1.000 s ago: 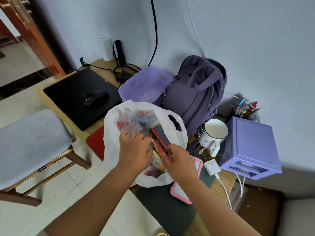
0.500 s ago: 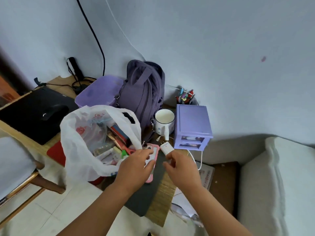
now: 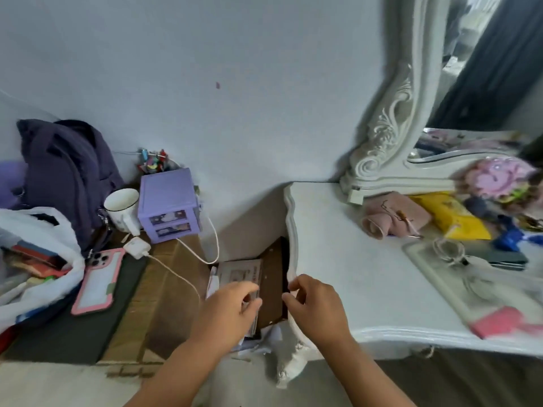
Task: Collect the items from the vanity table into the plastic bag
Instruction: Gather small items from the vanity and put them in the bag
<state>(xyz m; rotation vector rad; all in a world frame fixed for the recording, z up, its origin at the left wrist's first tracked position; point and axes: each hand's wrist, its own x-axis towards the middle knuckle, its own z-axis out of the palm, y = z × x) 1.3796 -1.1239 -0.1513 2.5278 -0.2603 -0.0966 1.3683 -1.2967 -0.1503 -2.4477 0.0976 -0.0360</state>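
My view has swung right since half a second ago: the plastic bag [image 3: 44,245], which sat at the centre, now lies at the far left on the wooden desk [image 3: 164,289], and the white vanity table [image 3: 352,259] fills the right. Both hands have left the bag and hang over the gap between desk and vanity, so I judge the last drop finished and the next pick about to start. My left hand [image 3: 232,306] and right hand [image 3: 317,306] are loosely curled and hold nothing I can see. The bag's mouth gapes up and to the right, towards me. Waiting on the vanity are a pink pouch [image 3: 393,218], its long axis running left-right, and a yellow packet [image 3: 452,218] slanting down to the right.
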